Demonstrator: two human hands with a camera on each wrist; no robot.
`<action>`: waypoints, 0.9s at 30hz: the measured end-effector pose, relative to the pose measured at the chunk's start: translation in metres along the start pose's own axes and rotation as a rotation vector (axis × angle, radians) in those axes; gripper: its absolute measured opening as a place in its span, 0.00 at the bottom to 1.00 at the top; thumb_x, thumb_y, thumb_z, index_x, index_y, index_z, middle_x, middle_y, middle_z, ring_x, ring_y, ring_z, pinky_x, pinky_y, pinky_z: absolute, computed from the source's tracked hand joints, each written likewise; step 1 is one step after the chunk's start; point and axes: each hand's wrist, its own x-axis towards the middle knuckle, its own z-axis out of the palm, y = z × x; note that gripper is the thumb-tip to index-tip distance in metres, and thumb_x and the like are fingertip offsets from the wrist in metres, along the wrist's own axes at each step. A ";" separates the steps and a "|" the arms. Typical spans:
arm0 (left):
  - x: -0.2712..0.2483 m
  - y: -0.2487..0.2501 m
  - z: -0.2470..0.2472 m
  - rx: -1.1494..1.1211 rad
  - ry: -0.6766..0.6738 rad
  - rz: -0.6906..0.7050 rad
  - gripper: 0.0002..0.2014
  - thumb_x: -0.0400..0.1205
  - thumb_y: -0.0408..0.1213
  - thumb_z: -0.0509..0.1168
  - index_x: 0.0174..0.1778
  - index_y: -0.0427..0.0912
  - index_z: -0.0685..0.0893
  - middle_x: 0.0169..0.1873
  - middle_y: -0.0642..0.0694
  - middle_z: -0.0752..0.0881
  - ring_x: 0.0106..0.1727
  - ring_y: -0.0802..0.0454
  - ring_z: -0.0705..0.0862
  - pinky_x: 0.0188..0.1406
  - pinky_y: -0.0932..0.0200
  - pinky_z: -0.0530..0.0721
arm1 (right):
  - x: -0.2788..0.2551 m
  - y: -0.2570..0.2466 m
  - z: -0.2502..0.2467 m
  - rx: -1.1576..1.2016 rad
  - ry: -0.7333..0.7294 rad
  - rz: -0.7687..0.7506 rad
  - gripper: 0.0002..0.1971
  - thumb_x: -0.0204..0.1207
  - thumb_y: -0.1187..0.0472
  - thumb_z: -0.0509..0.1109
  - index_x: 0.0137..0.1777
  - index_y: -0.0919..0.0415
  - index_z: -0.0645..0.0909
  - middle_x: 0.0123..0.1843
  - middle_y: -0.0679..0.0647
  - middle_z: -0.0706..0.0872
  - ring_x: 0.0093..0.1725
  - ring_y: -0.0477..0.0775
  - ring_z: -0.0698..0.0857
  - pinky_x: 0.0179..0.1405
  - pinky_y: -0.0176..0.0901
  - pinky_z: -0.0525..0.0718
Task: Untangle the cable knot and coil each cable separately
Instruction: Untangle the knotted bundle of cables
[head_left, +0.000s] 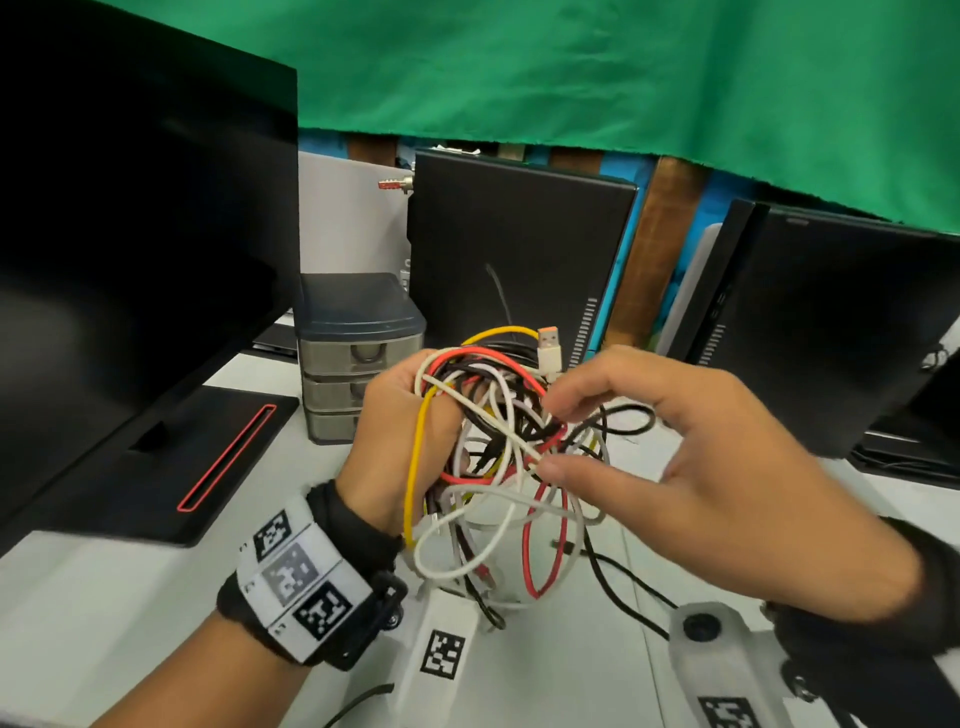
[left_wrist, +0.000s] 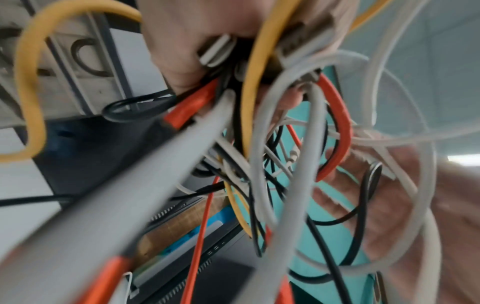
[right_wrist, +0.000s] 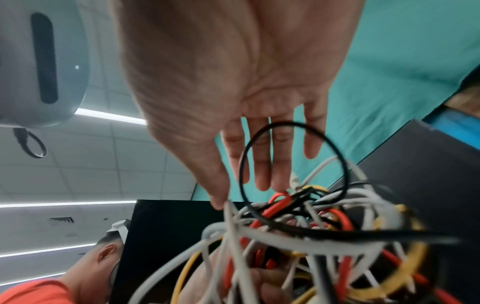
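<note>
Above the white table, left hand clutches the cable knot while right hand, grip spread, probes it; untangling looks barely begun, and next needs one free plug end.

A white desk holds a large dark monitor at the left, its black base marked by a thin red outlined slot. Just right of the base stands a small grey drawer unit with three translucent drawers and a dark top. Behind it stands an upright black computer tower, and another black tower stands at the right. A green cloth hangs across the back.
</note>
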 end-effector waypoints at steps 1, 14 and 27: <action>0.001 0.002 0.000 -0.043 -0.013 -0.024 0.06 0.82 0.28 0.69 0.53 0.35 0.88 0.43 0.34 0.90 0.41 0.38 0.90 0.40 0.44 0.88 | -0.001 0.002 -0.002 0.018 0.005 0.006 0.09 0.73 0.48 0.76 0.52 0.44 0.86 0.49 0.38 0.88 0.56 0.40 0.86 0.51 0.21 0.76; -0.001 0.011 -0.001 0.136 0.026 0.118 0.04 0.81 0.29 0.70 0.48 0.41 0.88 0.38 0.41 0.90 0.34 0.50 0.88 0.33 0.58 0.85 | 0.002 0.006 -0.002 0.333 -0.133 0.188 0.24 0.84 0.41 0.63 0.42 0.57 0.93 0.34 0.48 0.93 0.48 0.43 0.91 0.56 0.43 0.83; -0.001 0.000 0.001 0.243 0.027 0.179 0.06 0.79 0.25 0.71 0.47 0.40 0.87 0.37 0.45 0.91 0.39 0.53 0.90 0.37 0.63 0.87 | 0.015 -0.001 0.020 -0.416 -0.196 -0.038 0.10 0.81 0.47 0.69 0.56 0.44 0.89 0.45 0.40 0.79 0.49 0.47 0.78 0.48 0.49 0.83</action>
